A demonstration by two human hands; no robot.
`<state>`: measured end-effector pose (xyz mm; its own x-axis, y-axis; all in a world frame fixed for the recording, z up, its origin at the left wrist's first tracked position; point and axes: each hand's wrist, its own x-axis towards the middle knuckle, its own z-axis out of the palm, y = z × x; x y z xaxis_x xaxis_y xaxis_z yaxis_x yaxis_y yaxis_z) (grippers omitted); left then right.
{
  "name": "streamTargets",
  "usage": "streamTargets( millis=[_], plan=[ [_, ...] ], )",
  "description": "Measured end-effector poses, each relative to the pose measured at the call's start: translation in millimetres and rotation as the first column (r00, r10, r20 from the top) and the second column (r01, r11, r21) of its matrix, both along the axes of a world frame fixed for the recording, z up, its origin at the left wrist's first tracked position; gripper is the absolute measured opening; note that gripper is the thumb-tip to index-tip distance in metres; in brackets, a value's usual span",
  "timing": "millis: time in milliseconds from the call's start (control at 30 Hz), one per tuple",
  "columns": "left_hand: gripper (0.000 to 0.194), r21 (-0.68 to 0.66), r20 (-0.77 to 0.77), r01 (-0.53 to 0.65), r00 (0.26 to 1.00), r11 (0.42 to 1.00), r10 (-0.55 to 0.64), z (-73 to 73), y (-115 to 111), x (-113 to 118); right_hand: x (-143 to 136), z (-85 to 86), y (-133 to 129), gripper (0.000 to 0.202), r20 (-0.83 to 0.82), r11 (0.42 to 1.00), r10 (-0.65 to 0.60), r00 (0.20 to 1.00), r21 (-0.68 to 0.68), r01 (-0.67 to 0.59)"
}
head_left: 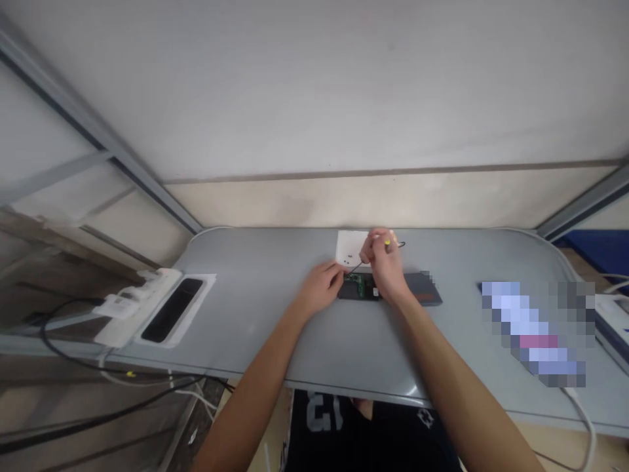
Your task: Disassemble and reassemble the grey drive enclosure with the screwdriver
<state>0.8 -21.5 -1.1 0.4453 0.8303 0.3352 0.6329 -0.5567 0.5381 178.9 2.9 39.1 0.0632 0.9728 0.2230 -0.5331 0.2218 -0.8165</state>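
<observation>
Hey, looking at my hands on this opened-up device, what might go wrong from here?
The thin tool in your right hand could slip and scratch the green circuit board. Its tip is close to your left hand, so a slip might jab a finger. The small dark pieces on the white sheet could get knocked away, with your right hand so near.

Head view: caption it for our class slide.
Left hand touching a flat dark device with green circuit board; right hand holding a slender yellow-ended tool.
</observation>
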Motion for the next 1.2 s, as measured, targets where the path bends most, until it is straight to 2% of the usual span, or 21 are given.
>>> streamTargets(
  millis=[100, 200, 300, 400, 533, 600, 667, 767, 900, 1033, 1133, 1200],
  plan=[
    [0.025, -0.001, -0.004, -0.015, 1.0, 1.0, 0.015, -1.6, -1, 0, 6, 4.1, -1, 0.044, -0.042, 0.993, 0.115, 0.992, -0.013, -0.116],
    [0.025, 0.01, -0.01, -0.034, 0.999, 0.999, 0.034, -3.5, -1, 0, 8, 3.8, -2, 0.034, 0.037, 0.99, 0.144, 0.989, -0.013, -0.143],
    [0.024, 0.01, -0.017, -0.035, 0.999, 0.999, 0.035, -3.8, -1, 1, 4, -0.1, -4, 0.042, 0.129, 0.998, 0.062, 0.99, 0.02, -0.065],
    [0.024, 0.001, -0.022, -0.035, 0.999, 0.999, 0.035, -3.3, 0, 1, -1, -1.5, -3, 0.047, 0.143, 0.999, -0.03, 0.989, 0.043, 0.024],
    [0.025, 0.008, -0.023, -0.039, 0.999, 0.999, 0.039, -4.5, 0, 1, -1, 3.5, -1, 0.046, 0.025, 0.999, 0.035, 0.999, 0.0, -0.035],
    [0.025, 0.013, -0.02, -0.042, 0.999, 0.999, 0.042, -5.4, 1, 1, 1, 5.1, -1, 0.041, -0.025, 0.999, 0.03, 0.999, -0.032, -0.031],
    [0.025, 0.015, -0.021, -0.04, 0.999, 0.999, 0.04, -5.8, 1, 0, 2, 4.0, -2, 0.045, -0.039, 0.999, 0.01, 0.999, -0.05, -0.012],
    [0.024, 0.018, -0.015, -0.026, 1.0, 1.0, 0.026, -4.7, 1, 0, 2, -1.4, -3, 0.05, 0.062, 0.999, -0.022, 0.998, -0.022, 0.024],
    [0.024, 0.004, -0.008, -0.016, 1.0, 1.0, 0.016, -2.7, 1, 0, 1, -5.9, -3, 0.044, 0.217, 0.991, -0.108, 0.97, 0.098, 0.088],
    [0.024, -0.005, -0.011, -0.013, 1.0, 1.0, 0.013, -3.4, 2, -2, 2, -4.5, -4, 0.048, 0.27, 0.987, -0.094, 0.958, 0.152, 0.054],
    [0.025, 0.0, -0.02, -0.009, 1.0, 1.0, 0.009, -4.7, 3, -2, 1, -5.4, -4, 0.036, 0.263, 0.979, -0.183, 0.947, 0.137, 0.151],
    [0.026, 0.001, -0.029, -0.009, 1.0, 1.0, 0.009, -4.8, 3, -3, 0, -6.6, -4, 0.043, 0.197, 0.979, -0.2, 0.96, 0.091, 0.185]
  ],
)
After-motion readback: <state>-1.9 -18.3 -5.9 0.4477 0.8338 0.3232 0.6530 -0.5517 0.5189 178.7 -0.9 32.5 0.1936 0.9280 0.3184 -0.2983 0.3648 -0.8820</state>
